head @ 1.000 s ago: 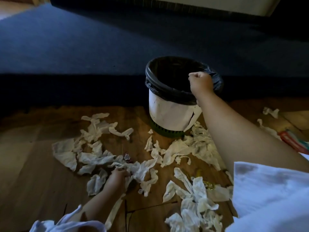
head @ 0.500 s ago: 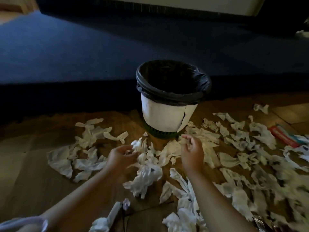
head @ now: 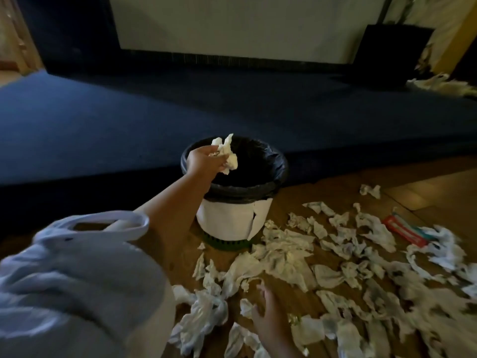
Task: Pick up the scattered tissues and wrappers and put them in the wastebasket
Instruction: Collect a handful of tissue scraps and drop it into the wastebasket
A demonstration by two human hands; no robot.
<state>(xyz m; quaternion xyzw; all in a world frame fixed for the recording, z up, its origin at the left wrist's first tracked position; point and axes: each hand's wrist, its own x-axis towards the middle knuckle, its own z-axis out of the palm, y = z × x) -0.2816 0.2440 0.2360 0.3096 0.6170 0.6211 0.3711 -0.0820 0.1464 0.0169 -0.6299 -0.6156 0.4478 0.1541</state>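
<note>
A white wastebasket (head: pixel 224 218) with a black liner and a green base stands on the wooden floor. My left hand (head: pixel 204 160) is over its left rim, shut on a wad of white tissues (head: pixel 227 156) held above the dark opening. My right hand (head: pixel 265 313) is low on the floor in front of the basket, fingers spread among crumpled tissues (head: pixel 286 257), touching one small piece; I cannot tell if it grips it. Several more tissues lie scattered to the right (head: pixel 374 231) and in front (head: pixel 204 313).
A red and teal wrapper (head: pixel 405 231) lies on the floor at the right. A small shiny wrapper (head: pixel 294 319) sits by my right hand. A dark blue carpeted step (head: pixel 129 120) rises behind the basket. More white scraps (head: pixel 438 83) lie far right.
My left hand has lifted a wad of tissues from the floor up over the basket's rim. My right hand has dropped lower onto the tissues. The view has tilted up and to the right.
</note>
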